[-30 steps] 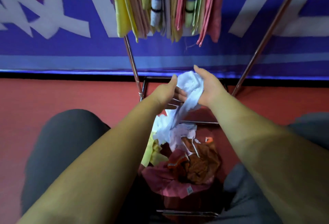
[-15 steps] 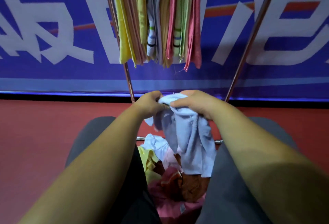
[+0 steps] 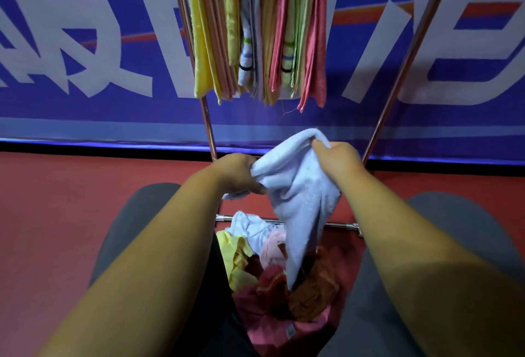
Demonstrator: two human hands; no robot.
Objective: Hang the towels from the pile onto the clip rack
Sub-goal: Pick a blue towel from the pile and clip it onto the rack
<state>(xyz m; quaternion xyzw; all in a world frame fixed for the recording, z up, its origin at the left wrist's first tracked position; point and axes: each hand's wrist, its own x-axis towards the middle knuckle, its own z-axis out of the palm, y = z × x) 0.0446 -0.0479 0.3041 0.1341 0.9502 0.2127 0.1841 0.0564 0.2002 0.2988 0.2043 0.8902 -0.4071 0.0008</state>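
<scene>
Towel [image 3: 298, 186] hangs lengthwise below your fists; left hand [image 3: 238, 176] and right hand [image 3: 339, 159] pinch its top edge, hung towels [image 3: 255, 30] directly above.

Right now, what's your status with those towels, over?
Left hand and right hand gripping pale blue terry towel. Its tail touches the pile. Nothing blocking.

The top edge cuts off the hanging towels [image 3: 255, 30], hiding the rack's clips.

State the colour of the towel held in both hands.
Pale blue towel, plain, seen in the head view.
</scene>
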